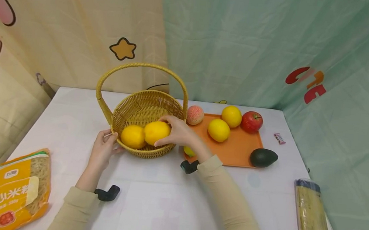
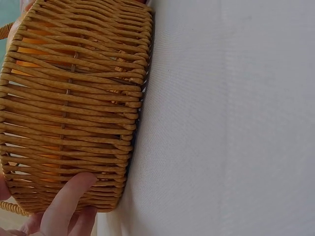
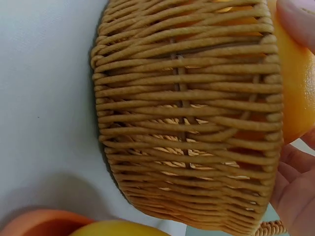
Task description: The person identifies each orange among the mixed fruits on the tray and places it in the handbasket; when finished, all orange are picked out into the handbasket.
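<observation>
A woven wicker basket point(image 1: 145, 105) with a tall handle stands on the white table. Inside it lie two yellow-orange fruits. My right hand point(image 1: 177, 132) grips the right-hand fruit point(image 1: 156, 132) over the basket's front rim; the other fruit point(image 1: 133, 136) lies beside it. My left hand point(image 1: 105, 147) holds the basket's left rim, fingers against the weave. The left wrist view shows the basket wall point(image 2: 74, 108) with my fingers point(image 2: 66, 206) on it. In the right wrist view the basket point(image 3: 192, 123) fills the frame, with the held fruit point(image 3: 295, 93) at the right edge.
An orange tray point(image 1: 234, 149) right of the basket carries a peach point(image 1: 195, 115), two yellow fruits point(image 1: 218, 129) and a red apple point(image 1: 252, 122). An avocado point(image 1: 263, 157) lies at its corner. A noodle bag point(image 1: 17, 187) lies front left, a long packet point(image 1: 314, 220) front right.
</observation>
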Demonstrator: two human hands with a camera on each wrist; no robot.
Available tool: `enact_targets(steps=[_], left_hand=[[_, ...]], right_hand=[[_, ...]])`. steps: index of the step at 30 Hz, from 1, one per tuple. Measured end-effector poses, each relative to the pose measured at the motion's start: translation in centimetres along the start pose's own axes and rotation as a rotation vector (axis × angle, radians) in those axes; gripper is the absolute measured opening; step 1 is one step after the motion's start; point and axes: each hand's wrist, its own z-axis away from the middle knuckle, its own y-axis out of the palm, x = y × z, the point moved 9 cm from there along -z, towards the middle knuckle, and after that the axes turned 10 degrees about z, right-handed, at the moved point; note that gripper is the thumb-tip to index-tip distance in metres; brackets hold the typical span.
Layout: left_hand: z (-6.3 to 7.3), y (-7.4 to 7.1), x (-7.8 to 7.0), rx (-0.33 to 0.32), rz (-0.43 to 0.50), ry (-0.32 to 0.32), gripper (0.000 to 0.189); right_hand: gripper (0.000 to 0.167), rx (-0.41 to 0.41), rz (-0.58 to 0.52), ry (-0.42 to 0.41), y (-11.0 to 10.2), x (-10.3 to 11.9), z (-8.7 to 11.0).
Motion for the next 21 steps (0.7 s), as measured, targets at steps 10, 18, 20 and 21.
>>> enact_targets(steps=[10, 18, 20, 21], left_hand=[[0.0, -0.2, 0.1, -0.031, -0.013, -0.012, 0.058], [0.0, -0.2, 0.2, -0.033, 0.018, -0.018, 0.058], [0.1, -0.1, 0.3, -0.029, 0.030, -0.021, 0.058], [0.1, 0.0, 0.4, -0.028, 0.033, -0.021, 0.058]], right_hand=[[0.084, 0.030, 0.071, 0.072, 1.0, 0.1, -0.1], [0.088, 0.026, 0.221, 0.143, 2.4, 0.6, -0.7], [0.088, 0.029, 0.254, 0.158, 2.8, 0.8, -0.7], [0.089, 0.032, 0.269, 0.166, 3.0, 0.9, -0.7]])
